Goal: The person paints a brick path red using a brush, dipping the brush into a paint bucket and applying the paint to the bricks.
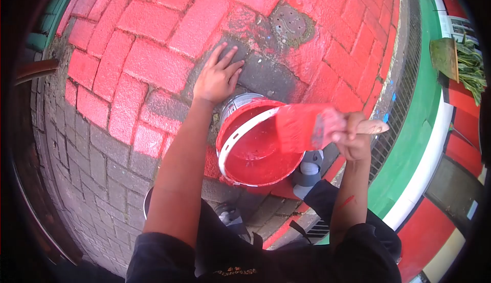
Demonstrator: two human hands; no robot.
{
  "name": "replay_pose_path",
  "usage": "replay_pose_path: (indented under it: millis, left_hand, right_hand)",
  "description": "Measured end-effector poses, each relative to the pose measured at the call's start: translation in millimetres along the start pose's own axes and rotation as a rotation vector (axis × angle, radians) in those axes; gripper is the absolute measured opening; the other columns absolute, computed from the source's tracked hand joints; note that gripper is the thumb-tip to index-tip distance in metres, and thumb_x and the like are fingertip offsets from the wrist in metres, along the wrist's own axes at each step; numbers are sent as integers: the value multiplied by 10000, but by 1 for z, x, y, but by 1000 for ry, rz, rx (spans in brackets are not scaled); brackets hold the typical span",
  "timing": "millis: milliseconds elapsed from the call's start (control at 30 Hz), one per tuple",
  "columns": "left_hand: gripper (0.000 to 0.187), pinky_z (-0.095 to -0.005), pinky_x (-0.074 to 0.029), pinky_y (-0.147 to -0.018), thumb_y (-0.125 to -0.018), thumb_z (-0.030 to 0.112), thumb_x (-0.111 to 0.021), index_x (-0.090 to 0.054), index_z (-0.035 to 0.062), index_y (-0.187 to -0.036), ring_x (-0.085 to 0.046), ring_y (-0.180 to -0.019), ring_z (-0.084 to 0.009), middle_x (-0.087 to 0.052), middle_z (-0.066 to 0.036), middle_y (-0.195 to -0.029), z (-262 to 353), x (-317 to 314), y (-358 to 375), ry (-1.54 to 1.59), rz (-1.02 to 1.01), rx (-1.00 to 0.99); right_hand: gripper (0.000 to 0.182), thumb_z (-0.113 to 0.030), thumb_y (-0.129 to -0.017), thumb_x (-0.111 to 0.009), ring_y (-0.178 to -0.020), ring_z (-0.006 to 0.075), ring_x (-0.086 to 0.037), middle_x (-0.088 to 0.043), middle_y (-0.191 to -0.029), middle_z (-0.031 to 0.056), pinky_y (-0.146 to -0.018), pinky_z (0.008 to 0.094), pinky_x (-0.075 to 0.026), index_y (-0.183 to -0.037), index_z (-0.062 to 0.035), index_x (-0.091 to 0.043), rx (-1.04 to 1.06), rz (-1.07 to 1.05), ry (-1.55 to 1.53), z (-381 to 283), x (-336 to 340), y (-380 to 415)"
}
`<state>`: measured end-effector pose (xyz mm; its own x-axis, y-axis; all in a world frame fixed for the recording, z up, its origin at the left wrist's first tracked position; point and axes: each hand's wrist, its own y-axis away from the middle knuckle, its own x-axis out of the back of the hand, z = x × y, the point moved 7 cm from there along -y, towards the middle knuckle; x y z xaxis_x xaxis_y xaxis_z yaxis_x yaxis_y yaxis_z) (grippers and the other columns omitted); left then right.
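Observation:
My right hand (350, 137) is closed round the wooden handle of a wide paintbrush (299, 128). Red paint coats its bristles, which hang over the right side of a bucket (225, 152). Inside the bucket is red paint (261, 152), and a white carrying handle (245, 132) lies across its opening. Just beyond the bucket, my left hand (219, 75) rests with fingers spread on a dark unpainted paving brick (204, 73). It appears to hold nothing. Red-painted bricks (158, 63) surround that dark patch.
A round metal cover (290, 23) is set into the bricks ahead. Unpainted grey pavers (97, 155) stretch along the left. To the right run a drain grate (404, 88), a green strip (419, 139) and a plant (468, 65). My feet (309, 168) are beside the bucket.

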<state>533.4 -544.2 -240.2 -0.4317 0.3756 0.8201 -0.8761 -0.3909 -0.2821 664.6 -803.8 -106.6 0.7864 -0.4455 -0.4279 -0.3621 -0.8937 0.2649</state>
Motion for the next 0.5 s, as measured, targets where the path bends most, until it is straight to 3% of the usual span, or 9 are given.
replay_pose_path:
  millis: [67, 167, 233, 300, 400, 500]
  left_hand:
    - [266, -452, -462, -1109, -913, 176, -664, -761, 145, -1158, -484, -1385, -328, -626, -70, -1404, -2, -3, 0, 0, -20, 13]
    - [292, -433, -470, -1104, -883, 130, -665, -750, 125, -1163, -530, -1341, -311, -629, -81, -1399, -7, -9, 1, 27, -56, 16]
    - [307, -423, -473, -1101, -870, 110, -664, -745, 116, -1165, -552, -1318, -305, -629, -85, -1398, -10, -10, 0, 44, -71, 9]
    - [324, -406, -479, -1099, -856, 90, -663, -735, 102, -1172, -575, -1292, -294, -629, -91, -1398, -8, -9, 0, 37, -58, -8]
    - [340, -405, -481, -1100, -842, 78, -661, -735, 102, -1173, -566, -1301, -293, -622, -94, -1407, -8, -9, 0, 55, -72, 7]
    - [358, -402, -480, -1102, -826, 70, -661, -734, 96, -1176, -562, -1305, -296, -615, -99, -1418, -10, -8, -1, 81, -68, 9]
  right_hand:
    - [359, 123, -826, -714, -988, 264, -705, -689, -951, 105, -840, 422, -601, -760, -132, -469, 177, 133, -185, -8, 25, -14]
    - [321, 110, -876, -656, -1026, 243, -693, -674, -984, 90, -856, 436, -599, -843, -148, -469, 279, 171, -323, -9, 49, -61]
    - [288, 116, -874, -647, -902, 245, -719, -696, -996, 120, -775, 407, -622, -874, -127, -492, 264, 245, -278, 3, 72, -106]
    - [268, 81, -882, -676, -920, 222, -712, -693, -1005, 92, -746, 401, -627, -876, -127, -507, 91, 258, -126, 12, 63, -155]
    - [256, 44, -881, -708, -931, 204, -706, -687, -1014, 65, -703, 393, -630, -897, -131, -522, 55, 224, -58, 41, 50, -223]
    - [255, 29, -872, -720, -922, 200, -706, -682, -1016, 51, -676, 368, -626, -891, -135, -527, -41, 323, -10, 69, 51, -245]
